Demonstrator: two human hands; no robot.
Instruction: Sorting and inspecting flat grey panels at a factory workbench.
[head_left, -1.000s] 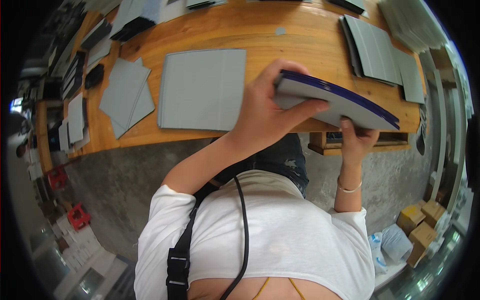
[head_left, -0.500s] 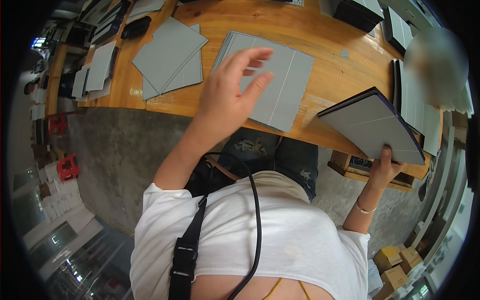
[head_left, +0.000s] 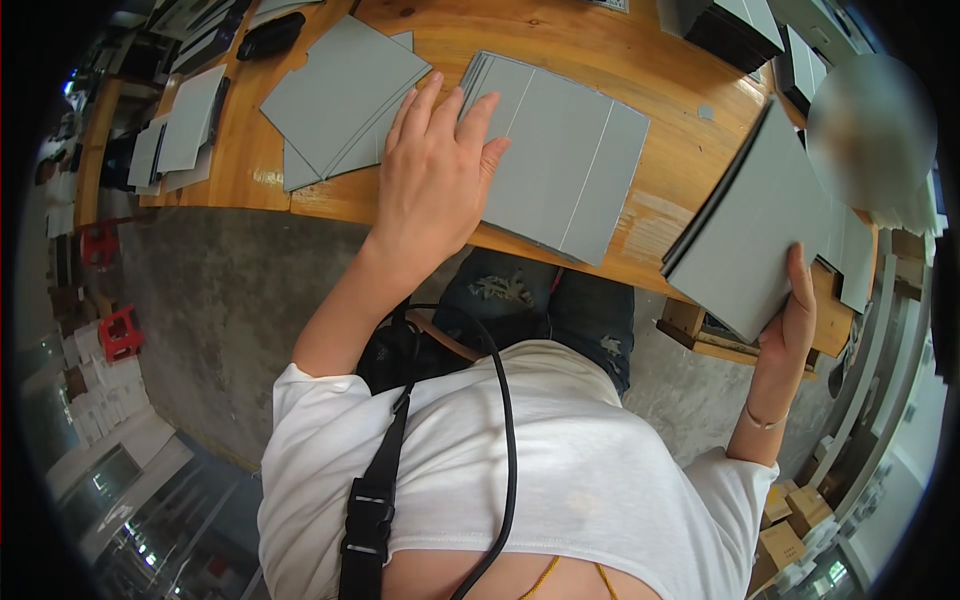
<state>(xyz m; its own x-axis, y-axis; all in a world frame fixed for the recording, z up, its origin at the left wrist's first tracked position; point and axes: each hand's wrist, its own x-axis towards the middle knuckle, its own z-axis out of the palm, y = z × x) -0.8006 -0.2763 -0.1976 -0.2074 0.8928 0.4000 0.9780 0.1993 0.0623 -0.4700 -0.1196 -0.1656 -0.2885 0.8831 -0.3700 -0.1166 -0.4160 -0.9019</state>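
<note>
My left hand [head_left: 440, 170] is open, palm down, its fingers stretched out at the left edge of a stack of grey boards [head_left: 565, 150] in the middle of the wooden table. Whether its fingertips press on that stack or hover just above it I cannot tell. At the table's right front corner my right hand [head_left: 790, 310] grips a grey board cover [head_left: 750, 235] with a dark underside, thumb on the grey face and fingers hidden beneath. This cover is tilted, and dark layers show along its left edge. More grey boards [head_left: 345, 90] lie overlapping on the left.
A black pouch [head_left: 271, 37] lies at the far left of the table [head_left: 400, 22]. Dark-edged stacks of boards [head_left: 735, 35] stand at the back right. Below the right edge is an open wooden drawer [head_left: 700, 335]. A red stool [head_left: 121, 333] is on the floor at left.
My left hand has turned palm down and shifted slightly left, its fingers straightening. My right hand has swung the board cover to a steeper tilt, moving a little right.
</note>
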